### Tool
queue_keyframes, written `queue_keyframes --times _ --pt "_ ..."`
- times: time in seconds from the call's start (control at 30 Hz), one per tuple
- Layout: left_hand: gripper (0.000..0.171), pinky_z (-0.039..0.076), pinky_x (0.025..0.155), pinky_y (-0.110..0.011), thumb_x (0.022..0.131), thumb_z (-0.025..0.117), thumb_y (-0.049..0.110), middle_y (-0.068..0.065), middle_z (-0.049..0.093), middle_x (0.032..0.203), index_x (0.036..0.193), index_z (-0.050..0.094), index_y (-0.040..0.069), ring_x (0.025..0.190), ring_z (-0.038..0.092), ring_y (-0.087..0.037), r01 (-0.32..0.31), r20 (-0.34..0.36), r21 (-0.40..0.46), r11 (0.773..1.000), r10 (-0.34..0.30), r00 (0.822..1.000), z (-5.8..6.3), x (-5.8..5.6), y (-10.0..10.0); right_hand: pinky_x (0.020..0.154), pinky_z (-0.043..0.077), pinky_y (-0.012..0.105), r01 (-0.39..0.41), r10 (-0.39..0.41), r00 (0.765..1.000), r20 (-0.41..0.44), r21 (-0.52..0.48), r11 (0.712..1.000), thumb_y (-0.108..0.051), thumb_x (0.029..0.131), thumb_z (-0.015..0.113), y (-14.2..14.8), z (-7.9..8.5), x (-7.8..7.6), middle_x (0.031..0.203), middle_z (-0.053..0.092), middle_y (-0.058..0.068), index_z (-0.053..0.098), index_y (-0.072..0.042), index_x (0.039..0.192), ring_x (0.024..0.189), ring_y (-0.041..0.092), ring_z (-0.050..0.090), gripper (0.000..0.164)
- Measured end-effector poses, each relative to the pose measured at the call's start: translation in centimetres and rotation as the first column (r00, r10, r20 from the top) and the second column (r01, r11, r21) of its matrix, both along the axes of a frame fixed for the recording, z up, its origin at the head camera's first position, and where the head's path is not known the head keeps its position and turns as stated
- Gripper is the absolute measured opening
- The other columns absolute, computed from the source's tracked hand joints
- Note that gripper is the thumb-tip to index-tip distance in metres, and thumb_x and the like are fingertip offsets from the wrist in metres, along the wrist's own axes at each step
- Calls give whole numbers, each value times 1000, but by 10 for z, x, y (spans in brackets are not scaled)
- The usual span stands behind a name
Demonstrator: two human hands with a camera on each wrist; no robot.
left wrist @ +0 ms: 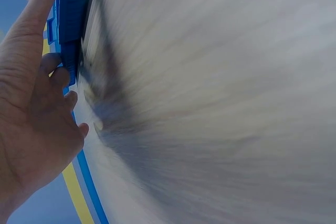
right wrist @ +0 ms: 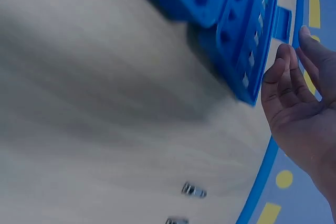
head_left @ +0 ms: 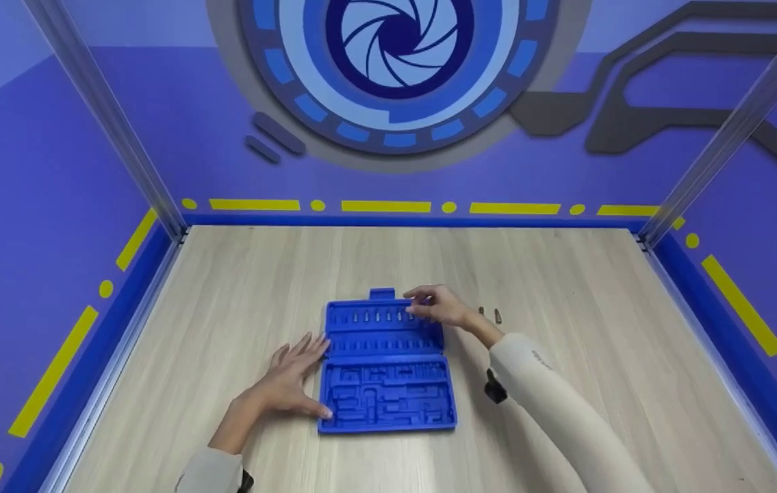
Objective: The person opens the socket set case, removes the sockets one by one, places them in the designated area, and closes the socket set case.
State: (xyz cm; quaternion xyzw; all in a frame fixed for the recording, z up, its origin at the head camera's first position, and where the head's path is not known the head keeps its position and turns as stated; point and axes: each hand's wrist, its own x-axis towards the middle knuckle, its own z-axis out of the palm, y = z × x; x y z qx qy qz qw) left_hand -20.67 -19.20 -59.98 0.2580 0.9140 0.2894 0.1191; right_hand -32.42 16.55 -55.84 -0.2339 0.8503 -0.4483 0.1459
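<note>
A blue plastic case lies unfolded on the table, its moulded slots facing up. Several small metal bits stand in a row in its far half. My left hand is spread at the case's left side, with the thumb on the near half's rim and fingertips at the far half's edge. Over the right end of the bit row is my right hand. In the right wrist view, its fingers are loosely bent, with nothing showing between them and the thumb.
Two loose metal bits lie on the wooden table to the right of the case, near the right wrist. A latch tab sticks out from the case's far edge. Blue panels with yellow marks enclose the table's back and sides.
</note>
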Motion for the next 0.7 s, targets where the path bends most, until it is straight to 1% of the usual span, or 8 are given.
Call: queue_keyframes --times 0.1,0.2,0.27,0.37,0.43,0.53,0.6,0.7 --pt "136 4 120 -75 59 94 57 -21 20 169 162 23 4 157 11 -49 0 -1 5 1000 0 1000 0 -1 0 70 61 37 9 -9 999 40 -5 1000 -13 98 68 -19 -1 1 107 73 23 63 7 132 83 30 71 40" --pt "136 4 120 -75 59 94 58 -21 21 169 162 24 4 157 11 -49 -4 -4 11 1000 4 1000 -1 -1 0 76 64 44 3 -1 997 76 -26 1000 -14 99 68 -40 -2 4 110 73 23 63 6 133 91 38 73 40" --pt "135 4 120 -75 59 93 59 -21 21 169 162 24 4 157 11 -49 -7 -3 13 1000 7 1000 -1 -1 -1 76 64 42 -2 6 995 100 -38 999 -14 99 68 -55 -4 6 110 73 22 63 6 133 92 38 73 40" --pt "135 5 119 -76 59 93 60 -22 21 169 161 24 4 156 12 -50 -10 -6 14 1000 10 1000 -2 -1 -2 70 63 35 -3 7 995 99 -38 999 -13 99 67 -75 -10 9 106 73 21 64 6 132 84 33 73 38" --pt "135 5 120 -76 60 92 61 -21 21 169 162 24 4 156 12 -50 -9 -4 15 1000 9 1000 -3 -1 -2 68 62 31 13 -12 998 63 -10 1000 -14 99 67 -87 -16 10 104 74 19 67 4 129 80 26 71 35" --pt "136 4 120 -76 59 93 61 -20 20 169 162 23 6 157 11 -49 -11 -1 21 1000 11 1000 -3 -1 -2 75 59 31 62 -59 997 -43 79 995 -15 99 68 -100 -23 11 103 75 15 71 1 124 84 20 67 31" --pt "136 3 120 -75 60 92 61 -19 19 170 163 22 7 157 10 -48 -12 10 21 1000 12 1000 -4 -1 -2 79 57 34 110 -93 989 -118 151 982 -18 98 69 -106 -27 10 104 75 13 73 -1 121 88 19 67 29" --pt "136 3 120 -75 60 92 62 -19 18 170 163 22 8 158 9 -47 -17 22 26 1000 16 1000 -3 -2 -1 81 57 38 180 -137 974 -180 250 951 -23 97 71 -112 -29 9 102 75 9 75 -5 120 91 20 68 29"
